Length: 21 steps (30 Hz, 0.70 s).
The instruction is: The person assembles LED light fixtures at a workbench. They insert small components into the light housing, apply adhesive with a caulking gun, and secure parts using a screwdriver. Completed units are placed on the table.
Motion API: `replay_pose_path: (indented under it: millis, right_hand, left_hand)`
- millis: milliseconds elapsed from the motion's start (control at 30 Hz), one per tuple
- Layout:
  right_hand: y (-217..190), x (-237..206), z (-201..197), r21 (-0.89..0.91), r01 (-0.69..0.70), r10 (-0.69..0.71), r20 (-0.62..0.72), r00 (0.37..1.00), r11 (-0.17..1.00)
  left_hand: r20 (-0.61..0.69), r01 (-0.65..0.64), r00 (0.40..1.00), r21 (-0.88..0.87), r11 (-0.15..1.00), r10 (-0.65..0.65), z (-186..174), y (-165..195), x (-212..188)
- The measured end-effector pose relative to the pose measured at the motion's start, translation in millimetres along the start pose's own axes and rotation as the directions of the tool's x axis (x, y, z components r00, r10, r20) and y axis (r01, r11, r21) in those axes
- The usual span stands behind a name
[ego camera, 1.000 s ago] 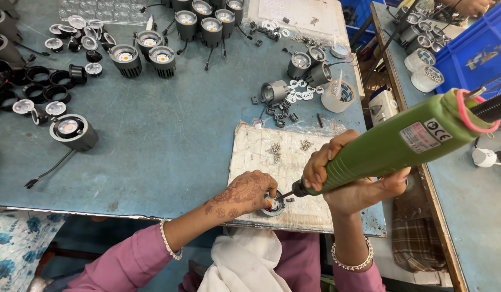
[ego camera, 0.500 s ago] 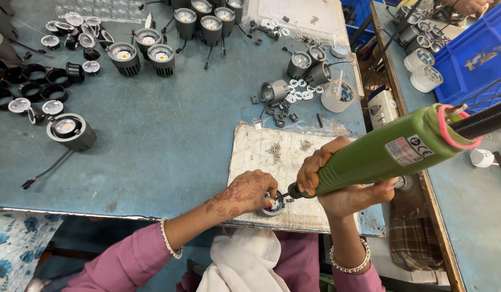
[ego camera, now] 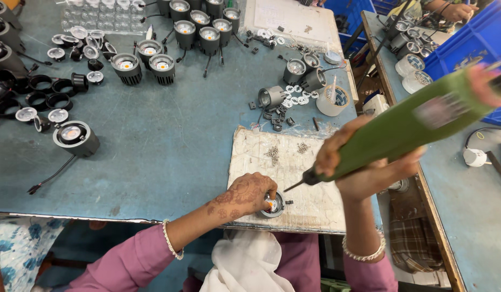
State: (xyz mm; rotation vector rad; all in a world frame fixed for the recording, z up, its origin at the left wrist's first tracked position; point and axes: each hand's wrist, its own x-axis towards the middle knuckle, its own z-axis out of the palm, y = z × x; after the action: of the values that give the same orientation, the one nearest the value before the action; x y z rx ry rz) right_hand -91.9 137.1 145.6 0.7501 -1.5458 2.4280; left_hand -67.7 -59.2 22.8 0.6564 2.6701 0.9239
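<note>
honestly, from where i sit this looks like small, fiddly stuff. my left hand pinches a lamp, a little round dark metal housing with a bright lens in the middle, pressed flat on the worn pale mat near the front edge of the blue table. i'd judge the lamp light and rigid, its rim the safe place to hold and its lens the part to keep fingers off, and round enough to spin if the pinch slackens. my right hand is wrapped tight around a green driver, a long smooth plastic barrel tapering to a thin steel bit whose tip hangs just beside the lamp, not touching it as far as i can tell; the far end is blurred. it looks top-heavy, best held low near the nose as it is now. tiny screws lie loose on the mat, easy to scatter. finished lamps with ribbed bodies stand in rows at the back, black rings at left, and a tape roll to the right.
</note>
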Motion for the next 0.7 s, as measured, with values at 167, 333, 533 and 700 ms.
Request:
replay_pose_path:
  millis: [167, 333, 533, 700]
  right_hand:
    - [-19, 45, -41, -0.185, 0.152, -0.167, -0.071, 0.983, 0.971]
    - [6, 60, -76, -0.085, 0.123, -0.134, -0.129, 0.983, 0.989]
    - [60, 68, -90, -0.096, 0.148, -0.163, -0.173, 0.971, 0.984]
    - [85, 80, -97, -0.06, 0.16, -0.167, -0.143, 0.976, 0.985]
  left_hand:
    - [-0.079, -0.111, 0.991, -0.042, 0.993, 0.107, -4, -7, -2]
    - [0.082, -0.003, 0.996, -0.47, 0.883, 0.047, -21, -22, -19]
    - [-0.045, -0.131, 0.988, -0.738, 0.661, 0.145, -1, -16, -39]
    - [-0.253, -0.124, 0.964, -0.709, 0.694, -0.086, 39, 5, -42]
